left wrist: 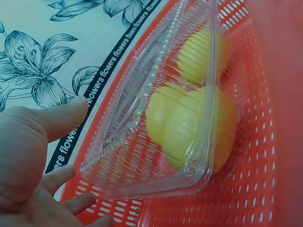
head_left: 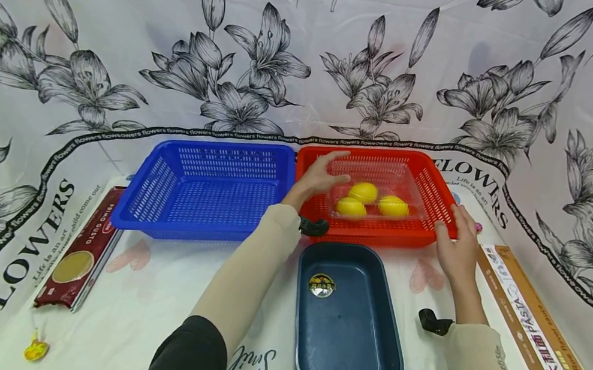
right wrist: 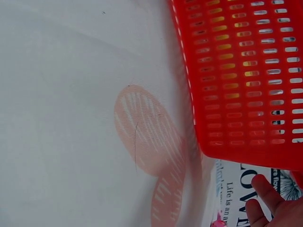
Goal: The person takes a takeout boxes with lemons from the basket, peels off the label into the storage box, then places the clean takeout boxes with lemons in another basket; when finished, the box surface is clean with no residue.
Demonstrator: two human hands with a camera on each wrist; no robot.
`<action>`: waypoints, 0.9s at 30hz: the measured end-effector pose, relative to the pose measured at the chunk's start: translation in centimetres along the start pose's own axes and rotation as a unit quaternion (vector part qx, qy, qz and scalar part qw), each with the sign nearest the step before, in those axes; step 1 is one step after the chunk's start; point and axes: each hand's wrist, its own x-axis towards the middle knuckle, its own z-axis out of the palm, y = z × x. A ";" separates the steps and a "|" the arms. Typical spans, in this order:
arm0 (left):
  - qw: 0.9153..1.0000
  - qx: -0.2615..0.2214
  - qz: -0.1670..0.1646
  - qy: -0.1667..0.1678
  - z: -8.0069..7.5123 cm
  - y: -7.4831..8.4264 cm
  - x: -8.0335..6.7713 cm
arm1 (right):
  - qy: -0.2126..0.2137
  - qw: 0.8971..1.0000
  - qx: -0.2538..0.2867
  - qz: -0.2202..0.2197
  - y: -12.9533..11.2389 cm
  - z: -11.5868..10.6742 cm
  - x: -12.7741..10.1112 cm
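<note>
A red basket [head_left: 378,237] stands at the back, with a clear plastic box [head_left: 416,203] in it. Three yellow round fruits [head_left: 363,192] lie inside this box; the left wrist view shows them through its ribbed wall. Over the basket's left side, my left hand [head_left: 321,177] has its thumb and fingers spread beside the box, holding nothing. My right hand [head_left: 457,247] is at the basket's right front corner, fingertips right by the rim. In the right wrist view its fingers [right wrist: 267,194] extend beyond the corner of the basket.
To the left stands a blue basket [head_left: 148,224], close against the red one. A dark blue tray [head_left: 350,347] lies in front. Pasta packages lie at both sides, one maroon [head_left: 86,247] and one brown and white [head_left: 537,325]. A small yellow item [head_left: 37,349] sits at front left.
</note>
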 end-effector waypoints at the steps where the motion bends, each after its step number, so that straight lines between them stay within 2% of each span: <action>1: 1.000 -0.003 0.001 -0.003 -0.1 0.1 -0.1 | -0.001 1.000 -0.001 0.000 0.0 0.0 0.0; 12: 0.999 -0.013 0.034 -0.011 -0.7 1.5 -1.7 | -0.003 1.000 -0.006 -0.007 -0.1 0.1 0.0; 17: 1.000 -0.010 0.026 -0.005 -1.1 1.6 -2.6 | -0.004 1.000 -0.008 -0.006 -0.1 0.0 0.1; 20: 1.000 -0.002 0.027 -0.002 -1.5 1.7 -3.5 | -0.006 1.000 -0.014 -0.007 -0.1 0.1 0.2; 27: 0.998 0.012 0.061 -0.006 -3.0 2.2 -6.1 | -0.011 0.999 -0.039 -0.019 -0.2 -0.4 0.1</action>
